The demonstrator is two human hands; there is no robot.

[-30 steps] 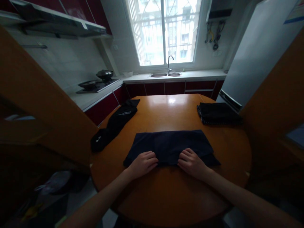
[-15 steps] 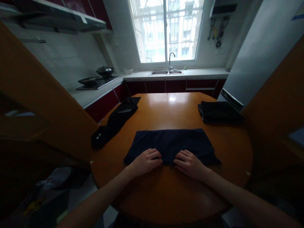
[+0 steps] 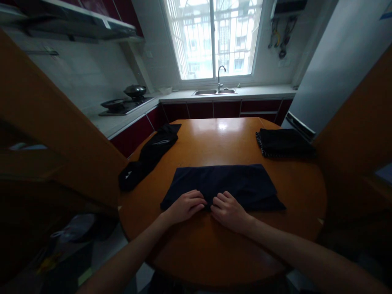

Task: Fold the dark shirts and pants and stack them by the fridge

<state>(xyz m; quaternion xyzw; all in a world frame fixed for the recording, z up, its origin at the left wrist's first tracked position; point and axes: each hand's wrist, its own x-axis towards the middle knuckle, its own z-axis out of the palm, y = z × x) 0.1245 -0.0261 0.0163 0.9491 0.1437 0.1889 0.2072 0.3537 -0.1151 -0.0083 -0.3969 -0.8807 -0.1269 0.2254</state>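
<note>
A dark blue folded garment (image 3: 223,181) lies flat as a wide band across the table before me; its exact kind does not show. At its near edge, left of the middle, my left hand (image 3: 186,206) has its fingers curled over the cloth, thumb close beneath them. Just to the right, with a small gap between the hands, my right hand (image 3: 228,210) pinches the same edge with bent fingers. The fingertips are partly hidden against the dark fabric. Toward its right end, the garment's layers lie slightly apart.
The round wooden table (image 3: 214,143) carries a long black garment (image 3: 150,151) on the left and a folded black stack of cloth (image 3: 284,143) on the right. Beyond are a counter with a sink (image 3: 206,92), a stove with a wok (image 3: 134,92), and a fridge (image 3: 318,77).
My right hand has moved left along the garment's near edge, closer to my left hand. The left hand has barely shifted, and the garment lies nearly the same.
</note>
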